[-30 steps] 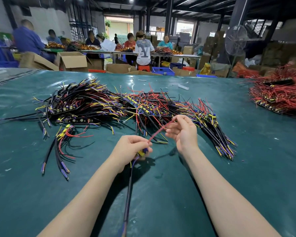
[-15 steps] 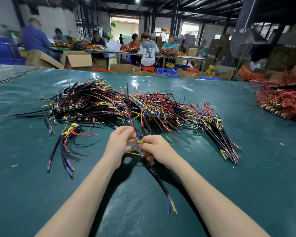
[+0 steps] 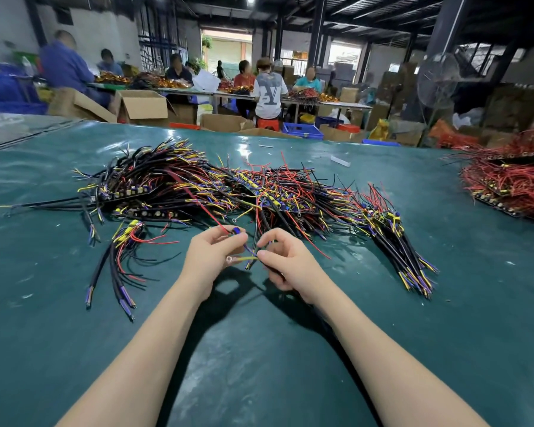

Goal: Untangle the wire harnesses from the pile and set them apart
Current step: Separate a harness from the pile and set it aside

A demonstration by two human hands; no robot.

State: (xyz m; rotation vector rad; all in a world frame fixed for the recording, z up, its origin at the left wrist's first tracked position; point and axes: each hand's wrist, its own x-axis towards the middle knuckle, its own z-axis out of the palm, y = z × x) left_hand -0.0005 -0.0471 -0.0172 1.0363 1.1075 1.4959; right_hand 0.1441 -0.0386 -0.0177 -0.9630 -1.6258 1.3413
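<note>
A big tangled pile of wire harnesses [image 3: 216, 189], black cables with red, yellow and purple leads, lies across the middle of the green table [image 3: 259, 349]. One harness [image 3: 249, 255] is held just in front of the pile between both hands. My left hand [image 3: 211, 252] pinches its blue connector end, from which a red wire runs back into the pile. My right hand [image 3: 285, 260] pinches the yellow and purple leads, a yellow ring terminal sticking out between the hands. A separated small bunch [image 3: 121, 260] lies to the left.
A fanned bundle of harnesses [image 3: 404, 251] lies to the right of the hands. A second pile of red wires [image 3: 512, 183] sits at the far right edge. Cardboard boxes, blue crates and seated people fill the background beyond the table.
The long black cable that hung toward me is no longer in front of the hands. My hands have shifted up toward the pile and now hold the harness's thin leads.
</note>
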